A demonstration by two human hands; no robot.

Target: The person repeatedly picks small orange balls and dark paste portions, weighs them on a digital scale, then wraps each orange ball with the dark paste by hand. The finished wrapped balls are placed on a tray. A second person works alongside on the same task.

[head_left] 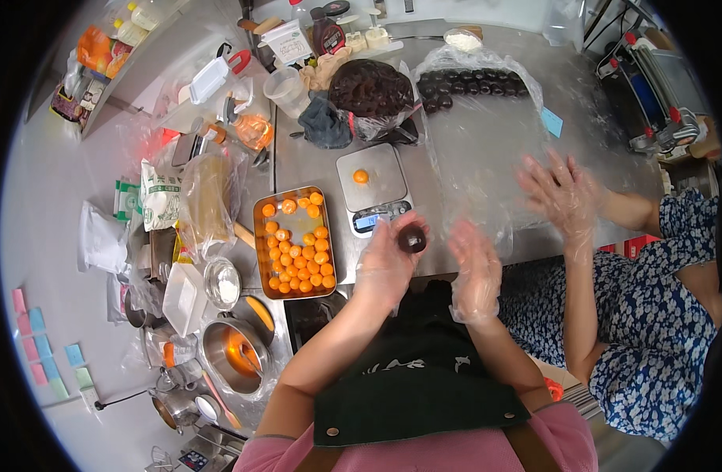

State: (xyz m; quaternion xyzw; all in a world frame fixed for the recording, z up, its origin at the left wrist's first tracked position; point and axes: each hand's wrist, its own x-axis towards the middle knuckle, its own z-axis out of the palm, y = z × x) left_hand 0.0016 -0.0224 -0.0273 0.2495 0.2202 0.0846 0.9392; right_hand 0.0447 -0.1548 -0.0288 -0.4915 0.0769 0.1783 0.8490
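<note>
My left hand [382,263], in a clear plastic glove, holds a dark, shiny ball of paste [412,239] at its fingers. My right hand [476,266], gloved too and slightly blurred, is apart from it with fingers stretched out and nothing in them. Just beyond my left hand is a digital kitchen scale [369,165] with one orange egg yolk [361,177] on its plate. To the left, a rectangular metal tray [258,256] holds many more round yolks [295,271]. A big lump of dark paste [371,86] in a plastic bag lies behind the scale.
Rows of dark balls [471,82] lie under plastic film [475,157] at the back. At right is a co-worker's gloved hand [561,193]. A metal pot [236,354], a glass bowl of white powder [222,283] and a white plastic tub [185,299] stand at left.
</note>
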